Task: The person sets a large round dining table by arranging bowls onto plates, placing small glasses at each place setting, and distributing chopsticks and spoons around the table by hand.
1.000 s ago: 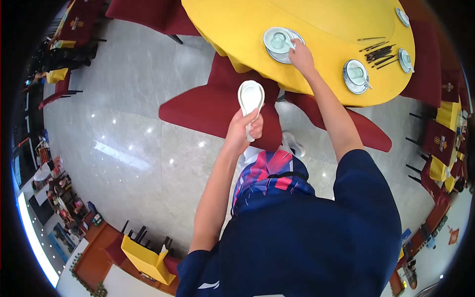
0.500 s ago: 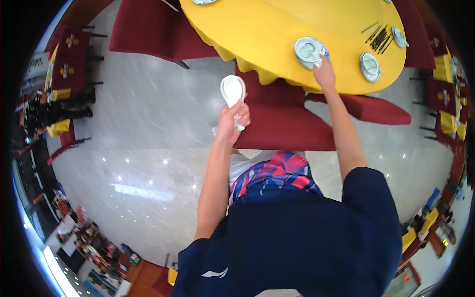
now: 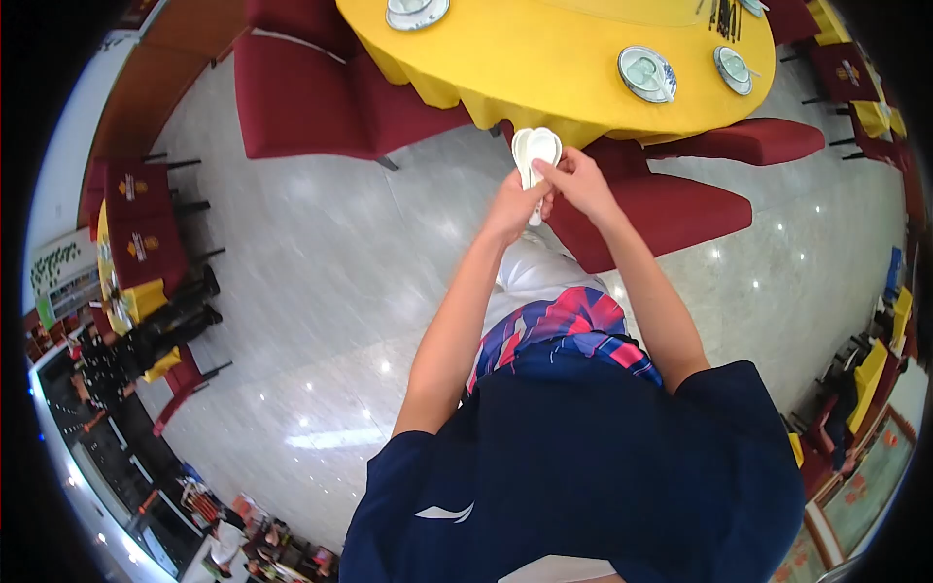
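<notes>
My left hand [image 3: 512,206] is closed round the handles of a small bunch of white soup spoons [image 3: 540,146], bowls pointing away from me. Against the bunch, my right hand [image 3: 586,185] pinches one of the spoons with thumb and fingers; the exact grip is partly hidden. On the yellow-clothed round table [image 3: 544,73] beyond my hands sits a plate [image 3: 632,85] holding a pale green bowl and cup, a white spoon lying at its right side. A similar place setting [image 3: 734,70] stands further right.
A red chair [image 3: 651,209] is tucked below the table edge in front of me. Another red chair [image 3: 311,97] stands at left, and one more [image 3: 768,141] at right. Dark chopsticks [image 3: 725,19] lie at the far side. A person [image 3: 102,364] is at far left.
My right hand has left the plate on the table and come back to the spoons in my left hand. A spoon remains on that plate. The view has turned and shifted.
</notes>
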The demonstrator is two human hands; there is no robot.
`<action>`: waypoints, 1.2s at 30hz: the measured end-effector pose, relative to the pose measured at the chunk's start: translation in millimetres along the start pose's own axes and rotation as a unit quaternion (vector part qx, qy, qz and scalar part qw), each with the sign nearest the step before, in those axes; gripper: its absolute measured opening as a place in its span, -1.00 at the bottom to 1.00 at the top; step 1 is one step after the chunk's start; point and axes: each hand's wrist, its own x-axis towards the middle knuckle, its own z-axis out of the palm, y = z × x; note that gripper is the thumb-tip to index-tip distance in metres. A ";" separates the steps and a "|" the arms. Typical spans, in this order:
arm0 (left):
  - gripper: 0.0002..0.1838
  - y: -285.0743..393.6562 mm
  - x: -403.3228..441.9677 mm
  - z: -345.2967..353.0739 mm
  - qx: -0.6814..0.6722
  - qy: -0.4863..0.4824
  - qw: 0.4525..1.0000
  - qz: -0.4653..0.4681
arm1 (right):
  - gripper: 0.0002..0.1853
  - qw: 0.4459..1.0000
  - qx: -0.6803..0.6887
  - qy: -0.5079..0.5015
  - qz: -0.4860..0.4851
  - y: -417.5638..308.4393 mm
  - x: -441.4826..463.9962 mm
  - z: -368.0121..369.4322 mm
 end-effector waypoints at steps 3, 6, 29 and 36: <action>-0.86 6.9 5.5 -24.3 0.045 0.006 0.999 0.012 | -0.58 0.997 0.075 0.025 0.023 7.8 15.4 27.0; -0.86 19.3 19.6 -53.6 0.048 -0.036 0.998 0.005 | -0.62 0.993 0.114 0.034 0.010 8.1 39.1 44.9; -0.75 248.2 197.3 -247.3 -0.006 0.093 0.993 -0.072 | -0.72 0.975 -0.025 0.219 0.040 -158.1 385.6 136.0; -0.85 285.1 201.8 -312.2 -0.034 0.035 0.994 -0.100 | -0.56 0.954 -0.164 0.248 0.030 -131.5 490.6 176.5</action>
